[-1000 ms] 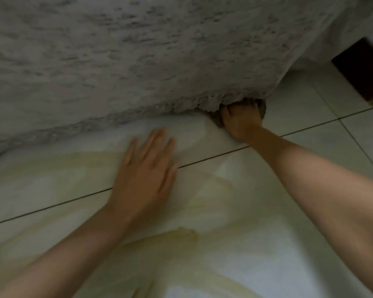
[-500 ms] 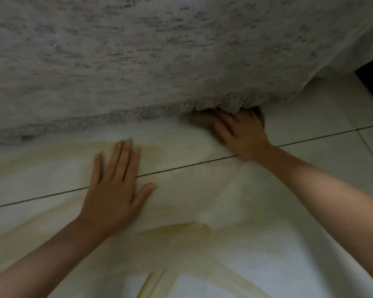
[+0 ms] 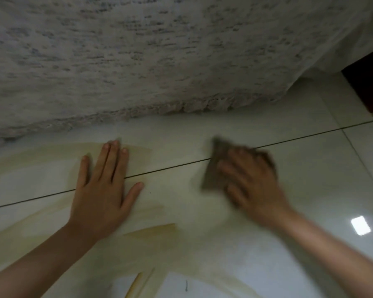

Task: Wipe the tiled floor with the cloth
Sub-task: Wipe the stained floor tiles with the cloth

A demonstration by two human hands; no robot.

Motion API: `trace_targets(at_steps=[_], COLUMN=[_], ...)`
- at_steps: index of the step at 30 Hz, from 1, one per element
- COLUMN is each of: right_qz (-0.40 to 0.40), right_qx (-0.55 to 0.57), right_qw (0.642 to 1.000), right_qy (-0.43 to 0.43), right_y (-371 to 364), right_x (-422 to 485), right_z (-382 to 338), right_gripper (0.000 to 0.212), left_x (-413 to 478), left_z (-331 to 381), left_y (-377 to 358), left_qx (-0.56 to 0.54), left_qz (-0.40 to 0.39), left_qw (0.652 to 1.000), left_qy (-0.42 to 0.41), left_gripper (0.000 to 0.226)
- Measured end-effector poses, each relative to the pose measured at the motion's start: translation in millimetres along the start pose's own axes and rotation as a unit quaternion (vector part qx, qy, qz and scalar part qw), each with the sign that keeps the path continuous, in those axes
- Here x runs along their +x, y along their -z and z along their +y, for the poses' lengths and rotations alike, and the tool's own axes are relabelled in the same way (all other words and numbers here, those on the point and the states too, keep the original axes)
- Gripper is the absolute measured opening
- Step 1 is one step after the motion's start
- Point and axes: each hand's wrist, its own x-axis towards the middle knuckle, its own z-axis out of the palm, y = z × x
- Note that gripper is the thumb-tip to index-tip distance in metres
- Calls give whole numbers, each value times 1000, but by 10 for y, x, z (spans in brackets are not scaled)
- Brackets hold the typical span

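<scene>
As the right hand (image 3: 253, 188) blurs, it half-hides the cloth (image 3: 213, 168).

Tiled floor (image 3: 310, 190): I can read no text on it.
Cloth (image 3: 215, 166): blurred, no label I can make out.
Hanging fabric (image 3: 159, 61): no lettering.

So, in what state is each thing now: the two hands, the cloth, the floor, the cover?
Left hand: flat on the floor, fingers straight.
Right hand: pressing the cloth, blurred.
Cloth: flat on the floor, partly under the right hand.
Floor: glossy, with yellowish streaks.
Cover: hanging, hem near the floor.
</scene>
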Motion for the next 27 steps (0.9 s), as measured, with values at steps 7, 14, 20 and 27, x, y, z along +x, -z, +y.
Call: trace_targets(at_steps=[7,14,20,27], right_qz=[66,-57,38,115], right_qx=[11,-38,-5,-1], right_qw=[929,998,922,915], right_qy=[-363,11,-386,-386], right_y=[-39,-99,94,-260], right_x=[587,-1294,-503,724], right_z=[248,-885,477,-953], right_gripper=[53,56,66,55], left_x=[4,-3,5,-6], left_z=[-17,-17,-17,-9], left_y=[-6,-26,-59,23], left_qx=[3,-2,0,-61], left_qz=[5,21,21,15], left_qw=[1000,1000,1000,998], left_qy=[-3,-1,0,-2], left_gripper=[77,77,77,73])
